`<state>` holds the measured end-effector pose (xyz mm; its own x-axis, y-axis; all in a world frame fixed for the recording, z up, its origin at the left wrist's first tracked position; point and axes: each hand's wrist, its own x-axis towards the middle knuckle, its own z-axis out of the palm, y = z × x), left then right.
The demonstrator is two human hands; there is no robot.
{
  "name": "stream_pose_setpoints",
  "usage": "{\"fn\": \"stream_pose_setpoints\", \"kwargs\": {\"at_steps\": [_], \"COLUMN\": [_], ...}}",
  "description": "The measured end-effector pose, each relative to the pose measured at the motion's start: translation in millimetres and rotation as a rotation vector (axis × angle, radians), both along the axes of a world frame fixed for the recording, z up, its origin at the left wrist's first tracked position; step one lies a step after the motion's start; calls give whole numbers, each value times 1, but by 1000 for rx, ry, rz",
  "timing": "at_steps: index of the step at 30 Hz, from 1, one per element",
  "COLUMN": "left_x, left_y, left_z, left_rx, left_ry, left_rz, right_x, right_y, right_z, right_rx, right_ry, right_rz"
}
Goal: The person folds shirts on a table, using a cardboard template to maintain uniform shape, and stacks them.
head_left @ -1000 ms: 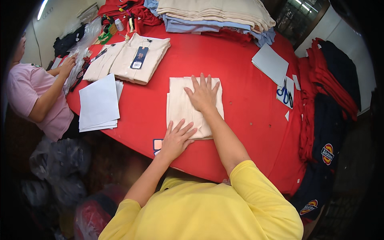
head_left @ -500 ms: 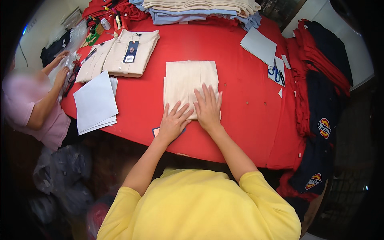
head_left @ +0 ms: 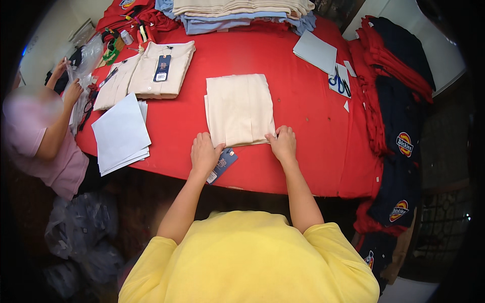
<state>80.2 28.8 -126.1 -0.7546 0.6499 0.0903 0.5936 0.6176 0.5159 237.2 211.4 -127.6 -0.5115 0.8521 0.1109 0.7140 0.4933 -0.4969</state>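
Observation:
A folded cream garment (head_left: 240,108) lies flat on the red-covered table (head_left: 323,171) in front of me. At its near left corner is my left hand (head_left: 204,153), thumb by the near edge and fingers along the side. My right hand (head_left: 283,145) holds the near right corner, its fingers partly hidden from above. A dark blue hang tag (head_left: 222,165) sticks out from under the near edge, beside my left thumb.
Two folded cream shirts (head_left: 161,70) and white sheets (head_left: 121,131) lie left, near a co-worker in pink (head_left: 48,146) handling clear plastic. Cream and blue cloth (head_left: 242,12) is piled at the back. Scissors (head_left: 338,83) and paper (head_left: 316,52) lie right, beside red and navy garments (head_left: 396,116).
Both hands have slid off the garment's top to its near corners, the right one moving outward and nearer. The hang tag now shows more. The co-worker's hands have shifted on the plastic.

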Motion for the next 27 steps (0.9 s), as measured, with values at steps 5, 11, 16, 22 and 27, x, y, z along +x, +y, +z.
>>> {"fn": "stream_pose_setpoints", "kwargs": {"at_steps": [5, 11, 16, 22, 27], "left_x": [-5, -55, -65, -127, -154], "left_y": [-2, -36, -27, 40, 79], "left_z": [10, 99, 168, 61, -37], "left_rx": [370, 715, 734, 490, 527], "left_ry": [-472, -722, -623, -180, -577], "left_rz": [82, -417, -329, -8, 84], "right_x": [-7, 10, 8, -65, -86], "right_y": [1, 15, 24, 86, 78], "right_z": [3, 123, 176, 30, -19], "right_rx": [-139, -861, -770, -645, -693], "right_ry": [293, 889, 743, 683, 745], "right_rz": [42, 479, 500, 404, 254]}}
